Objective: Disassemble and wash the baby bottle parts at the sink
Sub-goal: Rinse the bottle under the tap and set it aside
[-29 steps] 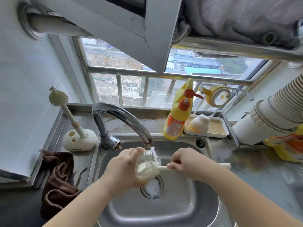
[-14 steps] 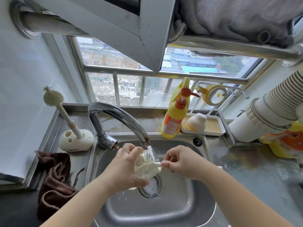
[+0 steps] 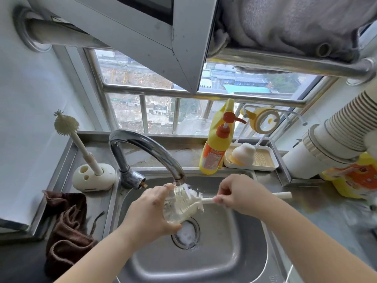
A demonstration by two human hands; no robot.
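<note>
Your left hand gripped the clear glass baby bottle under the curved steel tap, above the steel sink drain. Your right hand pinched the white bristle brush, its head half inside the bottle's mouth.

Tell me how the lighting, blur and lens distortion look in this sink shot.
Head view: soft daylight from the window, no hard shadows; wide-angle bending curves the overhead pipe and the frame edges; the bottle in the left hand and the brush held by the right hand are slightly smeared; the counter at right is blurred, with dull reflections.
</note>
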